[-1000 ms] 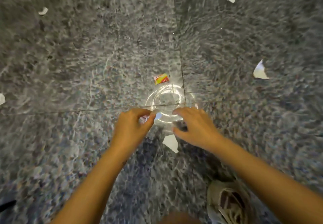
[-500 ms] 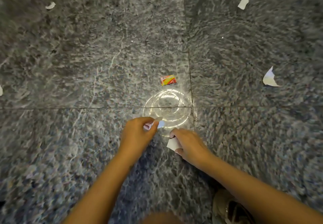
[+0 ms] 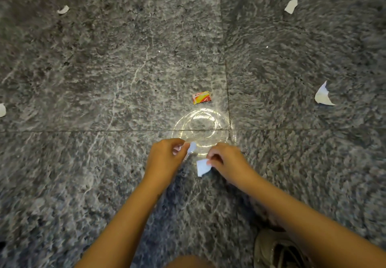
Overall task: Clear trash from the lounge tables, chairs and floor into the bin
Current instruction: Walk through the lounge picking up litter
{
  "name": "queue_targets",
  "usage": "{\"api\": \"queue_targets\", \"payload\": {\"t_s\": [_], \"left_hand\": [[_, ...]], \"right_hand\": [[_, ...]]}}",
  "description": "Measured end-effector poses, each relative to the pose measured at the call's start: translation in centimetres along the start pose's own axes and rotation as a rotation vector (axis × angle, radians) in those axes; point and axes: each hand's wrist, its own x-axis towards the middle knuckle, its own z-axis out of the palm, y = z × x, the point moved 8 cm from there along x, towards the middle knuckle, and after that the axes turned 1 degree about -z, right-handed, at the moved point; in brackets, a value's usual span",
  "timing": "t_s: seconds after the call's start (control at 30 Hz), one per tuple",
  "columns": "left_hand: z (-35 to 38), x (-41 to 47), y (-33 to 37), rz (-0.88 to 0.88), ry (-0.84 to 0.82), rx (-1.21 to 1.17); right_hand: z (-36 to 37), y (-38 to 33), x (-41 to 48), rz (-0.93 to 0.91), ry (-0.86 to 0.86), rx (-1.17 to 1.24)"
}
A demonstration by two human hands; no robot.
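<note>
head view looks straight down at the grey stone floor [image 3: 104, 69], tile seams crossing just right of centre

left hand [image 3: 165, 157]: fingers [image 3: 177, 142] curled, thumb and fingertips pinching a bunch of small scraps [image 3: 191, 147]. One pale bluish-white bit sticks out to the right, with something pinkish behind it, too blurred to identify

right hand [image 3: 227, 161]: fingers curled too, pinching a white paper scrap [image 3: 202, 167] by its right edge. It juts out left of the hand, low over the floor; cannot tell if its lower corner touches the stone

the hands are near each other, not touching

clear plastic lid [image 3: 201, 129] lies flat on the floor just beyond both hands, straddling the horizontal seam, right rim at the seam crossing. In this view the left hand's scraps overlap its near rim; contact unclear

red-and-yellow wrapper [image 3: 201, 97] lies on the floor just beyond the lid, apart from it

more loose trash on the floor, all well apart from the hands:
- small curled bit [image 3: 63, 9] top left
- white piece [image 3: 2, 110] cut off by the left edge
- torn strip [image 3: 291, 6] top right
- large torn piece [image 3: 323, 97] at right, one pointed corner up

shoe [image 3: 277, 251] bottom right, partly under the right forearm; knee [image 3: 188, 262] at the bottom edge
</note>
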Motion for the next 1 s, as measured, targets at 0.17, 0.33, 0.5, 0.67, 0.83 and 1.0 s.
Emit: {"api": "queue_targets", "payload": {"t_s": [0.17,0.33,0.5,0.67,0.83,1.0], "left_hand": [[-0.5,1.1,2.5,0.020,-0.012,-0.103],[-0.4,1.0,4.2,0.023,-0.036,-0.179],[-0.7,1.8,3.8,0.041,0.000,-0.111],[-1.5,4.2,2.3,0.005,0.091,-0.050],[-1.3,6.0,1.5,-0.014,0.127,-0.029],[-0.9,6.9,1.0,-0.050,0.100,-0.015]], "right_hand": [[-6.5,-1.7,0.4,-0.032,0.311,0.355],[-7.2,-2.6,0.9,-0.043,0.335,0.459],[-6.7,-2.7,3.0,-0.086,0.290,0.412],[-7.8,0.6,8.5,0.022,0.369,0.279],[-7.5,2.9,14.1,0.112,0.352,0.121],[-6.4,3.8,16.9,0.150,0.244,-0.135]]}}
